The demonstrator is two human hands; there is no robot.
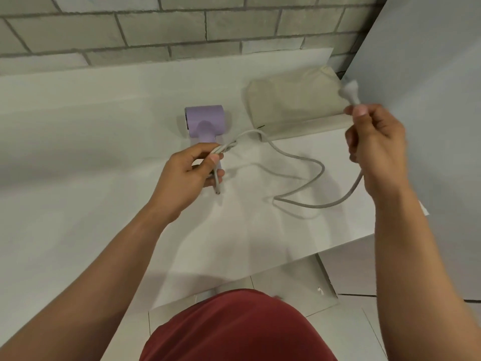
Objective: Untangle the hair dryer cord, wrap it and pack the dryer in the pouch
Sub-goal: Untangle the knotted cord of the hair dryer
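Observation:
A lilac hair dryer (204, 121) lies on the white counter (78, 152), its handle pointing toward me. My left hand (188, 175) grips the handle's lower end together with a few strands of the grey cord (309, 162). The cord runs from there in a loose S-curve across the counter to my right hand (374, 147), which is raised and closed on the cord just below the white plug (350, 91). A cream fabric pouch (294, 100) lies flat behind the cord, at the back right of the counter.
A grey brick wall (156, 29) rises behind the counter. A pale panel (429, 74) stands at the right, close to my right hand. The counter's front edge cuts diagonally at the lower right, with tiled floor (351, 329) below.

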